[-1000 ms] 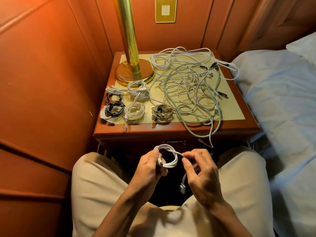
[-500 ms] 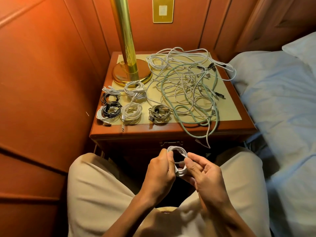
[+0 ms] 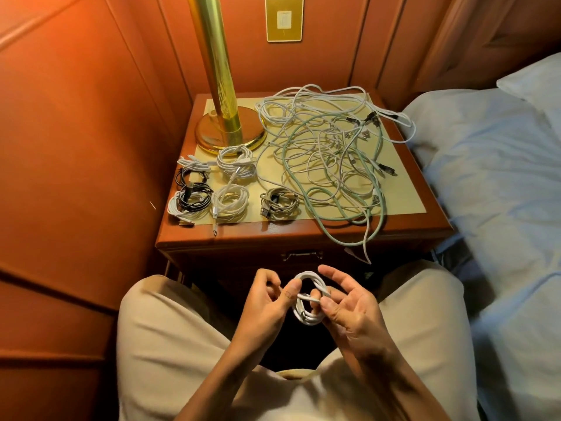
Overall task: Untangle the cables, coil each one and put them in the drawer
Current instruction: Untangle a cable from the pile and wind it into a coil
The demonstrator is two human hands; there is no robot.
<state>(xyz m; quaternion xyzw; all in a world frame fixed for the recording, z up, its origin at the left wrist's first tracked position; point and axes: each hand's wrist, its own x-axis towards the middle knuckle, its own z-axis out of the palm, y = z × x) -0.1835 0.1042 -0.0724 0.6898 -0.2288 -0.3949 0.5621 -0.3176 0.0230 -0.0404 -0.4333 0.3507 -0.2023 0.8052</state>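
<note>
Both hands are in front of the nightstand (image 3: 303,238), below its drawer handle (image 3: 302,255), over the lap. Left hand (image 3: 267,302) and right hand (image 3: 349,302) share one small white coil (image 3: 308,299). Left thumb pinches the coil's upper loop, other left fingers curled behind it. Right thumb and fingertips pinch the wrap across the coil's middle; the remaining right fingers are spread and loose. So both hands are grasping the coil, neither clenched empty.

On the nightstand top, the right and centre part carries the tangled pile (image 3: 331,153) of white and pale green cables; one green loop and a white end hang over the front edge. Left front of the top: finished coils, white coil (image 3: 230,202), tan coil (image 3: 279,203), black coil (image 3: 194,194) lying on another white one, and another white coil (image 3: 236,161) behind them. Brass lamp (image 3: 227,129) stands at the back left of the top. The drawer is closed. Bed (image 3: 501,192) is right of the nightstand.
</note>
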